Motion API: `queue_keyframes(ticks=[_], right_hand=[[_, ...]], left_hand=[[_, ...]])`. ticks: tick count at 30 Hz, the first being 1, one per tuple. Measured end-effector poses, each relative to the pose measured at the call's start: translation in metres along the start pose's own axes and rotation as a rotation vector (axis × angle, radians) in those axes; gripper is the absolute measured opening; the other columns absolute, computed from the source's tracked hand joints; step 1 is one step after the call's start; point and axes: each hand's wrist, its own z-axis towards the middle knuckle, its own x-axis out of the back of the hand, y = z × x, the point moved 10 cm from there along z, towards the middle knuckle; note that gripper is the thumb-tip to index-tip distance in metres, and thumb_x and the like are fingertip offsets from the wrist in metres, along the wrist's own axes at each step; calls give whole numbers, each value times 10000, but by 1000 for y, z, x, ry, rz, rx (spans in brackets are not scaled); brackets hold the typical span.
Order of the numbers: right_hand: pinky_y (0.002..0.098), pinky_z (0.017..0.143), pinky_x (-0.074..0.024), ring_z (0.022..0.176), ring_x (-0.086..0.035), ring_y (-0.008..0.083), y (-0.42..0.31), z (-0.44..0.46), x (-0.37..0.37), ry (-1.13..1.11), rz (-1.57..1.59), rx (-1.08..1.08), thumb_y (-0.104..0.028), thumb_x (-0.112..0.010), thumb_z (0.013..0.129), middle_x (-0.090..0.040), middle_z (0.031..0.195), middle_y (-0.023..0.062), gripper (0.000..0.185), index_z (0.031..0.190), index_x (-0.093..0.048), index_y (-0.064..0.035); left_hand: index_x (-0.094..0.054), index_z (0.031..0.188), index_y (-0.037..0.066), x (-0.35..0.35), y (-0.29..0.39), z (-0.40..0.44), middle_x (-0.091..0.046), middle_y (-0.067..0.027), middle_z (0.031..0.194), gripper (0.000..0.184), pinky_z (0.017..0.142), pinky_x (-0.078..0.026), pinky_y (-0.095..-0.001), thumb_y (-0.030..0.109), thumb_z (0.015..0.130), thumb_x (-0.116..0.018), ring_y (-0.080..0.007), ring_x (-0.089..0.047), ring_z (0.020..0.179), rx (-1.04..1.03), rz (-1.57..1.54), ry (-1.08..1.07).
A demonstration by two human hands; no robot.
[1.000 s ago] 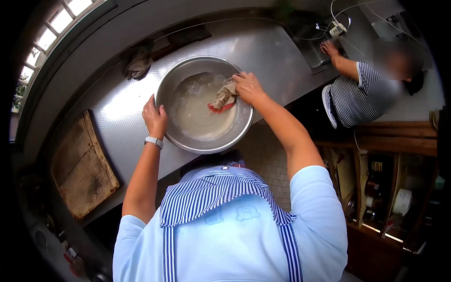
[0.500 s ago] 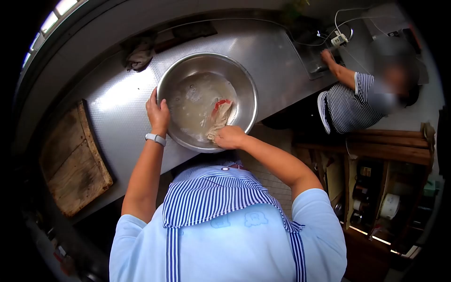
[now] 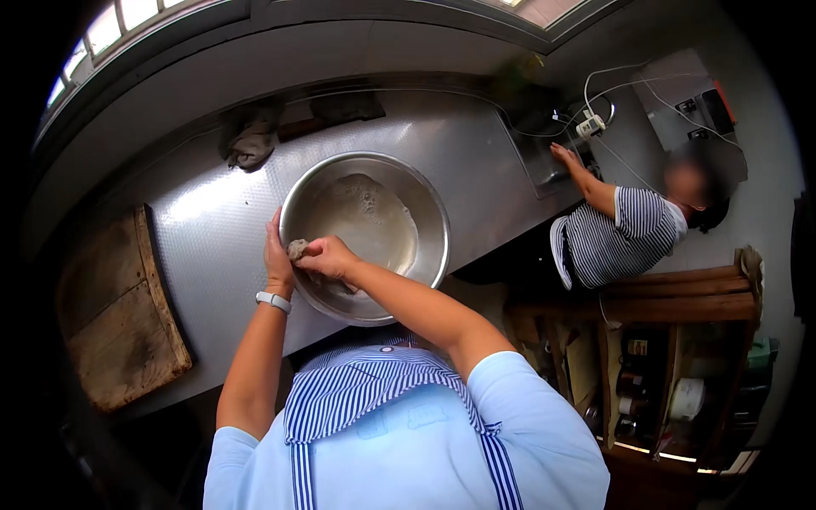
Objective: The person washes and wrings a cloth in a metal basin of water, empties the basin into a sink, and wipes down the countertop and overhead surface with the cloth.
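Observation:
A large metal basin (image 3: 438,208) with cloudy, slightly foamy water (image 3: 378,225) in it stands on the steel counter. My left hand (image 3: 276,255) grips its left rim, the wristwatch (image 3: 273,300) just below. My right hand (image 3: 330,257) reaches across the near side of the basin and pinches a wet beige cloth (image 3: 297,249) against the left inner wall, close to my left hand. Part of the cloth hangs below the right hand, mostly hidden by that hand and forearm.
A worn wooden board (image 3: 119,306) lies on the counter at left. A crumpled dark cloth (image 3: 252,146) sits near the back wall. On the right, a person in a striped top (image 3: 616,242) reaches toward the sink (image 3: 544,161). Wooden shelves (image 3: 646,357) hold several bottles.
My right hand has carried the cloth from the basin's near right side to its left wall. My left hand stays at the left rim. The view has tilted upward.

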Motion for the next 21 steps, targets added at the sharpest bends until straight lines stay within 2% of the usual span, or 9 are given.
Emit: queue_keyframes(ticks=[2,3,4,5,7,12,16,18,21], right_hand=[[233,531,-452,579,-568,99,12,32,12,116,119,-51,-183,-695,800,-640,706,23,151,776,-663,-37],[253,526,-460,581,-587,116,22,53,20,174,108,-91,-231,-696,803,-642,713,32,196,778,-658,-41],[272,520,-467,584,-605,133,28,69,34,229,104,-131,-280,-696,807,-644,721,42,240,781,-654,-45],[299,514,-471,587,-620,154,15,69,48,310,112,-163,-327,-695,800,-645,722,55,286,790,-652,-44],[390,589,-509,666,-661,242,-3,82,77,403,116,-198,-421,-681,788,-653,816,116,406,898,-636,-32],[473,771,-512,844,-648,333,10,72,193,713,513,-201,-383,-646,821,-619,1018,206,480,1086,-554,6],[476,818,-499,941,-623,357,48,-2,253,874,765,-237,-388,-636,835,-591,1094,241,486,1093,-550,15],[481,851,-483,963,-612,369,66,-39,259,907,813,-174,-388,-630,844,-572,1154,224,502,1134,-536,10],[405,821,-492,915,-625,291,105,-77,263,1102,542,-68,-372,-608,860,-636,1058,151,424,1058,-604,4]], left_hand=[[-398,1344,-12,-5,-8,2,-485,-147,1289,572,1025,-328,-339,392,991,-200,-225,-456,1182,74,-165,-10],[-400,1349,8,-6,4,0,-511,-162,1246,523,985,-362,-352,359,991,-252,-251,-485,1141,29,58,-1],[-392,1361,37,-13,46,-13,-525,-182,1207,456,950,-383,-368,273,972,-357,-290,-508,1098,-73,536,43],[-370,1375,57,-15,48,-15,-518,-211,1199,487,936,-393,-382,139,905,-473,-336,-513,1078,-227,656,46],[-322,1391,53,-17,47,-16,-488,-229,1260,637,948,-393,-413,-26,790,-518,-384,-496,1117,-312,754,35],[-301,1398,49,-18,43,-17,-446,-238,1323,635,967,-391,-403,-34,799,-497,-396,-473,1171,-304,778,13],[-297,1397,40,-21,46,-19,-429,-234,1342,613,986,-379,-393,-25,818,-488,-397,-446,1203,-322,786,27],[-298,1393,26,-23,46,-20,-418,-246,1346,574,994,-371,-392,-7,848,-474,-398,-446,1203,-274,778,18],[-303,1385,7,-21,43,-18,-411,-261,1347,518,1004,-363,-390,39,891,-453,-392,-438,1218,-323,772,13]])
